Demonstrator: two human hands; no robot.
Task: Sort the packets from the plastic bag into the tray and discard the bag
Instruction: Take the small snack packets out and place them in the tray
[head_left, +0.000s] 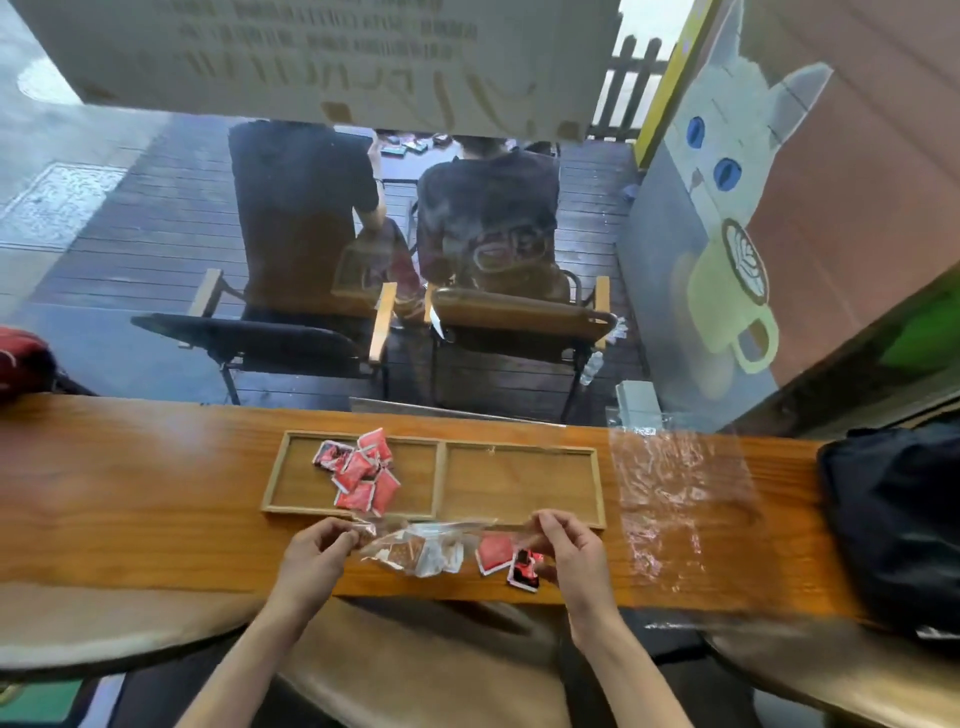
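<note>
A clear plastic bag (423, 545) lies stretched across the counter's near edge, in front of the wooden two-compartment tray (441, 473). My left hand (317, 553) pinches its left end; my right hand (566, 551) pinches its right end. Inside the bag I see several brown and white packets (415, 555), a red packet (493, 553) and a red-and-black packet (524, 569). A pile of red packets (361, 470) fills part of the tray's left compartment. The right compartment holds nothing.
Another clear plastic bag (680, 483) lies flat on the counter right of the tray. A black bag (893, 519) sits at the far right, a red item (23, 358) at the far left. Behind the glass are chairs and two seated people.
</note>
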